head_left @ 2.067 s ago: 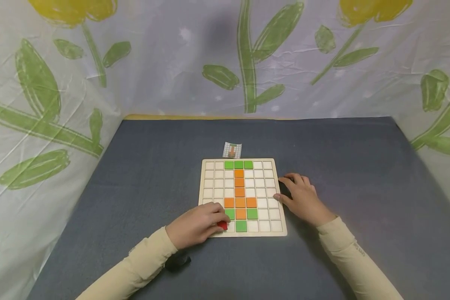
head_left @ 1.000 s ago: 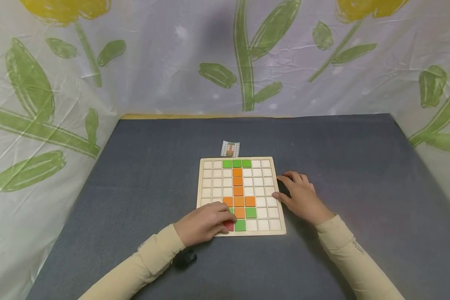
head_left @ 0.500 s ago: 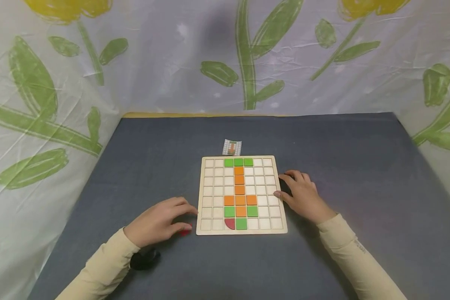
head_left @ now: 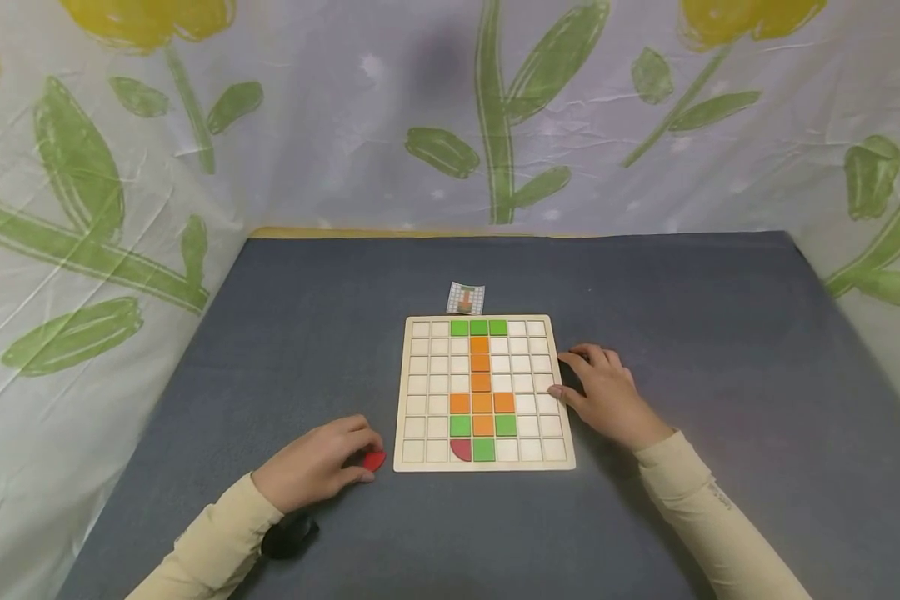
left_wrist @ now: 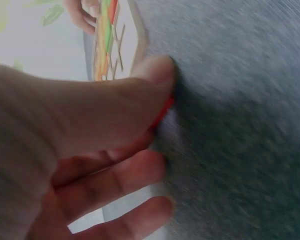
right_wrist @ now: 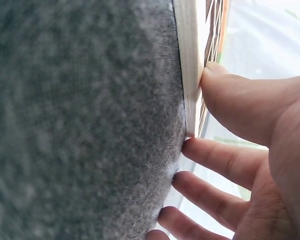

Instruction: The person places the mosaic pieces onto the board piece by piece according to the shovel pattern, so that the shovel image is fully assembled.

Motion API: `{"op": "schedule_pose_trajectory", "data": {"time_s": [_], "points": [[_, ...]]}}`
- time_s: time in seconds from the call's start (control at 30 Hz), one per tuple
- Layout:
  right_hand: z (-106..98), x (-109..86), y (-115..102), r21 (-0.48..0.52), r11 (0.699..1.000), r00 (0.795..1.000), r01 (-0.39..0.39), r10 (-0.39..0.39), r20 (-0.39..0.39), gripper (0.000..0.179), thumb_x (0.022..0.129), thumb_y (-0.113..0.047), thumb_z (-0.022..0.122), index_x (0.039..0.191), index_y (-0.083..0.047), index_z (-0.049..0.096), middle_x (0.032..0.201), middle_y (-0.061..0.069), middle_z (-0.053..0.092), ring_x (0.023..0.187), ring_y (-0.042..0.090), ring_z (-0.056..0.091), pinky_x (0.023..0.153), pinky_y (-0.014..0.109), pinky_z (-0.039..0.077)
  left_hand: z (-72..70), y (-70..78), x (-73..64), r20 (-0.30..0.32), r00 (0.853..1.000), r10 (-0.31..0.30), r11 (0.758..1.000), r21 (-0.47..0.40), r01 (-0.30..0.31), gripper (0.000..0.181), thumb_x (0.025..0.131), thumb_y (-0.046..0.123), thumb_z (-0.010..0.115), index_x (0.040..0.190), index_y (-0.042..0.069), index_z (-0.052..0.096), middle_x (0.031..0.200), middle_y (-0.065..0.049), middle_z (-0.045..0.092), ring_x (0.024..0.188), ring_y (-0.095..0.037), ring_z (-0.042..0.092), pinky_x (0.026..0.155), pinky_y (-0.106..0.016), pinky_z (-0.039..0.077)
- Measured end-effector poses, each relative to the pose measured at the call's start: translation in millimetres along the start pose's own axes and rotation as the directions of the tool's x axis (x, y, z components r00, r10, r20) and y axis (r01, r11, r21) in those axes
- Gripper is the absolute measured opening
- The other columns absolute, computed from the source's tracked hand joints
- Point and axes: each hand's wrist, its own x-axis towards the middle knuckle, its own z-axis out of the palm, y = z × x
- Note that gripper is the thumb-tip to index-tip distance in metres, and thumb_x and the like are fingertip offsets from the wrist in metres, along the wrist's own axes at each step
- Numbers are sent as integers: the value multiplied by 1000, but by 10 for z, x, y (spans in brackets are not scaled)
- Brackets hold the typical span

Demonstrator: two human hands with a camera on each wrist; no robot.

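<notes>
My left hand [head_left: 322, 460] is low over the cloth, left of the wooden grid board [head_left: 399, 433]. Between its thumb and finger it pinches a red tile [head_left: 374, 461] with a rounded edge; in the left wrist view the thumb hides most of that red tile [left_wrist: 164, 113]. On the board, a darker red quarter-circle tile [head_left: 461, 450] sits in the bottom row, beside a green tile [head_left: 483, 450]. My right hand [head_left: 607, 398] touches the board's right edge. The right wrist view shows its thumb on the wooden rim [right_wrist: 191, 75] and a fingertip at the rim's side.
Orange tiles [head_left: 481, 362] form a column with a crosspiece, and green tiles [head_left: 479, 327] line the top row. Many cells hold no coloured tile. A small pattern card [head_left: 466, 297] lies behind the board on the dark cloth [head_left: 330, 333]. Painted fabric walls [head_left: 330, 125] surround the table.
My left hand set the quarter-circle tile into the bottom row, let go, moved left off the board and took hold of another red tile. The right hand stays at the board's edge.
</notes>
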Motion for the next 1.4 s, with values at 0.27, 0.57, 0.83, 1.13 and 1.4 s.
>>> {"op": "schedule_pose_trajectory", "data": {"time_s": [0.27, 0.57, 0.83, 1.13, 1.4], "points": [[7, 3, 0, -2, 1000, 1000, 1, -1, -7, 54, 92, -33, 65, 136, -4, 52, 135, 19, 44, 123, 42, 37, 94, 59, 32, -77, 35, 112, -46, 999, -20, 999, 45, 22, 21, 80, 9, 77, 98, 10, 67, 88, 4, 52, 69, -6, 48, 61, -19, 43], [8, -9, 13, 6, 1000, 1000, -5, 5, 1, 54, 92, -34, 64, 136, -5, 51, 136, 19, 44, 125, 42, 36, 95, 60, 31, -82, 300, 520, -92, 992, 90, 995, 38, -87, 23, 85, 15, 74, 106, 8, 68, 93, 2, 54, 72, -6, 46, 63, -15, 42], [-3, -12, -1, 3, 1000, 1000, 0, 0, -3, 54, 93, -35, 64, 136, -5, 51, 136, 18, 44, 125, 41, 36, 95, 60, 32, 126, 537, 903, -67, 974, 215, 977, 26, -214, 28, 88, 18, 70, 112, 4, 65, 93, -1, 55, 75, -8, 45, 68, -17, 42], [-8, -2, -11, -4, 1000, 1000, 10, -10, -26, 52, 92, -34, 64, 134, -5, 54, 133, 18, 46, 123, 40, 38, 95, 60, 33, 370, 725, 1120, -2, 950, 312, 943, 123, -309, 22, 90, 24, 68, 107, 10, 66, 90, 2, 53, 76, -9, 47, 69, -19, 42], [7, 0, -4, -20, 1000, 1000, 4, -5, -27, 53, 92, -35, 64, 134, -5, 53, 134, 18, 46, 124, 40, 38, 93, 59, 35, 509, 765, 1184, -27, 938, 347, 910, 251, -330, 19, 91, 28, 67, 103, 14, 68, 88, 3, 54, 73, -9, 47, 67, -21, 42]]}}
